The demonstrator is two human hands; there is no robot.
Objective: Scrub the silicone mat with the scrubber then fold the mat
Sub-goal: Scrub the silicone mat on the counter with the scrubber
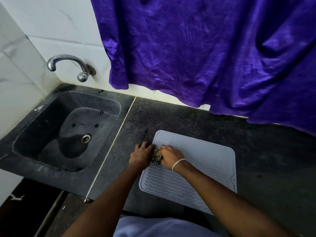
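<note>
On the dark counter, toward 5 o'clock from the middle of the view, a pale mat with wavy ribs lies flat and unfolded, its near corner running past the counter's front edge. Both hands meet at the mat's 9 o'clock edge. The right hand comes in across the mat, fingers curled down over a dark, speckled scrubber and pressing it onto the mat's rim; a thin bracelet circles its wrist. The left hand sits just beside it at 9 o'clock, over the bare counter, touching the scrubber's other side with its fingers bent toward the mat's edge; whether it grips the scrubber, holds the mat's rim or only rests there cannot be told. At 9 o'clock from the hands, past a pale seam in the counter, lies a dark sink with a drain in its floor. A curved tap juts from the white tiled wall at 11 o'clock. A purple cloth hangs from 12 to 3 o'clock, its hem near the counter's back edge.
</note>
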